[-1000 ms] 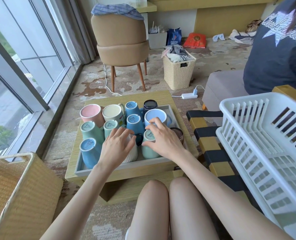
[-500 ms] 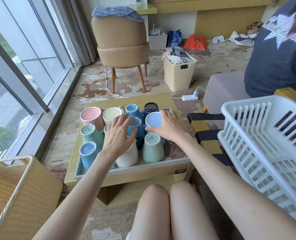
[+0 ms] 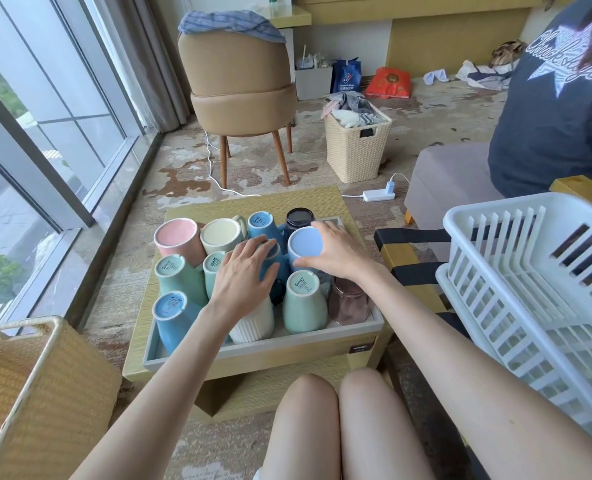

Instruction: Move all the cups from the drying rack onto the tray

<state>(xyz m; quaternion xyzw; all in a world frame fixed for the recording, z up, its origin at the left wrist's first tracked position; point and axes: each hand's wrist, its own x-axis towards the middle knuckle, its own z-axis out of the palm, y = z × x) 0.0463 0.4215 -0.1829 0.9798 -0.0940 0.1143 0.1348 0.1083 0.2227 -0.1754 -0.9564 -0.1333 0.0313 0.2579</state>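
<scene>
Resting on upturned cups (image 3: 305,241) in the tray (image 3: 263,348), both hands.

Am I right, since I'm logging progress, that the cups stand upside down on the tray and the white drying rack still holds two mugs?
Not quite. In the head view the white drying rack shows no mugs; it looks empty. The cups, like the pink cup, do stand upside down on the tray.

On the low wooden table (image 3: 183,216) a grey tray (image 3: 263,348) holds upturned cups. The left hand (image 3: 244,275) lies over a dark blue cup (image 3: 280,265); the right hand (image 3: 339,252) grips the lavender cup (image 3: 305,245). The white drying rack (image 3: 530,289) stands right.
</scene>
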